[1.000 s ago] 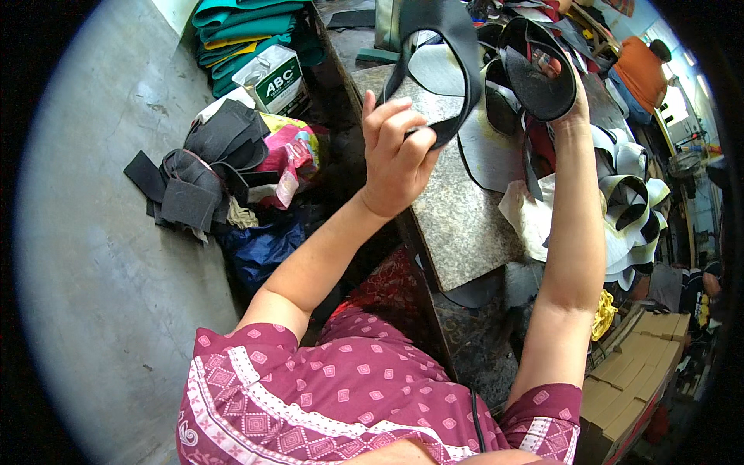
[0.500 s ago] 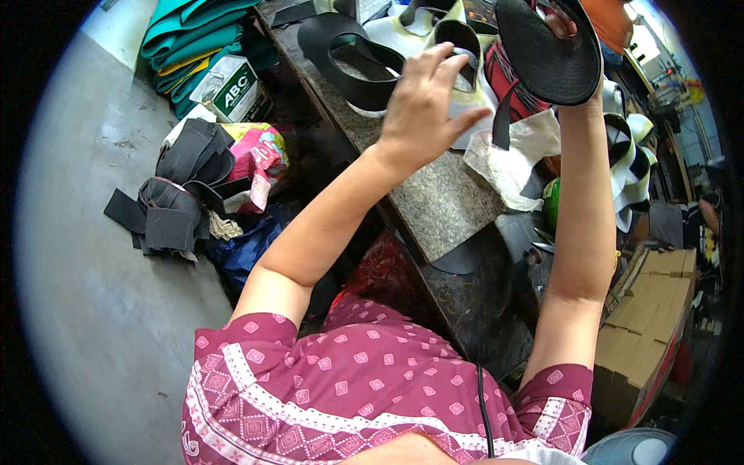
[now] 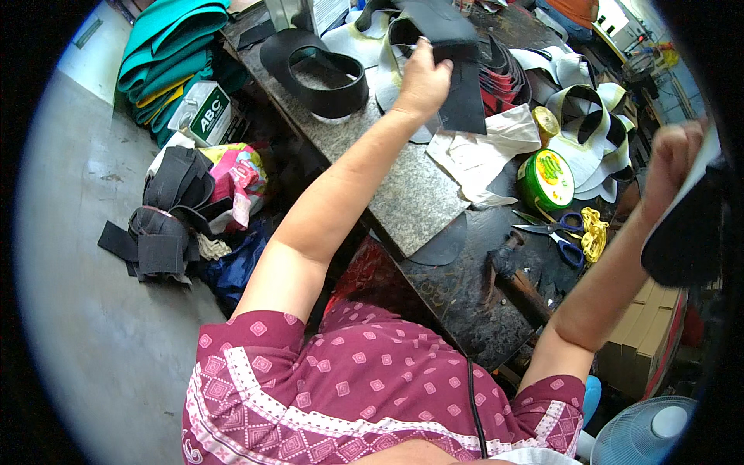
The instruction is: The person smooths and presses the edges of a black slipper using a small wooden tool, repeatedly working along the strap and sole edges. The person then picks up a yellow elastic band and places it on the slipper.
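Observation:
My left hand (image 3: 425, 84), above the stone slab (image 3: 411, 194), has its fingers closed on a broad, flat black strap (image 3: 463, 97). The strap is bent, and part of it is blurred. Out at the right rim, my right hand (image 3: 673, 167) is closed on a black sole-shaped piece (image 3: 686, 236) with a pale side; it is partly cut off by the picture's dark edge. Next to my left hand, a looped black band (image 3: 329, 97) stands on the slab. White-lined curved straps (image 3: 585, 108) and a bundle of red and black straps (image 3: 502, 81) lie farther right.
A white cloth (image 3: 484, 151), a green tub (image 3: 546, 180), blue-handled scissors (image 3: 566, 232), yellow cord (image 3: 594, 236) and a hammer (image 3: 515, 279) lie on the dark table. Folded green sheets (image 3: 167, 58) and black scraps (image 3: 167, 225) are on the left. A fan (image 3: 643, 434) stands lower right.
My right hand has swung right and down with the sole-shaped piece, uncovering the tub and scissors. My left hand, open before, has closed on the black strap.

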Motion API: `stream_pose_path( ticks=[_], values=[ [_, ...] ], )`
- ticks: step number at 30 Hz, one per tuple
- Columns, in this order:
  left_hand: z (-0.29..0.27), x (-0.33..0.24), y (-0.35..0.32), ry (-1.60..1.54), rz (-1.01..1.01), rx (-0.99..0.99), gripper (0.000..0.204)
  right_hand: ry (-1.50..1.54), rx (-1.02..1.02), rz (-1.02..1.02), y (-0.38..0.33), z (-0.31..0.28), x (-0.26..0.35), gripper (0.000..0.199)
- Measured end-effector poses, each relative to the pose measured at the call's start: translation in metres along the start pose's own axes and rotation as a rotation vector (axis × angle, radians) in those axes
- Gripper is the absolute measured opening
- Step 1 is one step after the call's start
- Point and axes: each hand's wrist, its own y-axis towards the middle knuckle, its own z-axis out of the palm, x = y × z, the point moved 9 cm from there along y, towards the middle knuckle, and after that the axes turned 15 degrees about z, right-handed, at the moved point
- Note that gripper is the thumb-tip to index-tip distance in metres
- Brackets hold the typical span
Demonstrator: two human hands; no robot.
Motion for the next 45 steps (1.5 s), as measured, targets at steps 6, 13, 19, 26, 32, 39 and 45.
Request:
stream_pose_path(
  ticks=[6,13,19,26,32,39,45],
  values=[
    [-0.006,-0.050,0.043,0.204,0.259,0.144,0.031,-0.090,-0.118,0.006,-0.127,0.045,-0.001,0.014],
    [0.064,-0.048,0.084,-0.698,-0.022,0.252,0.057,-0.118,-0.497,-0.099,-0.197,0.081,-0.047,0.013],
    [0.088,0.076,0.056,0.610,-0.102,0.617,0.064,-0.008,-0.699,-0.275,-0.259,0.073,-0.071,0.015],
    [0.078,0.010,0.100,0.577,0.302,0.513,0.055,-0.161,-0.282,0.125,-0.247,0.068,-0.098,0.026],
    [0.104,-0.066,0.060,1.090,0.777,0.785,0.058,-0.105,-0.610,0.009,-0.276,0.063,-0.092,0.022],
    [0.101,-0.033,0.006,0.931,1.119,0.786,0.049,-0.156,-0.554,0.052,-0.285,0.063,-0.097,0.022],
    [0.092,-0.035,0.045,0.781,0.810,0.720,0.023,-0.042,-0.656,-0.154,-0.300,0.058,-0.096,0.024]
  ],
)
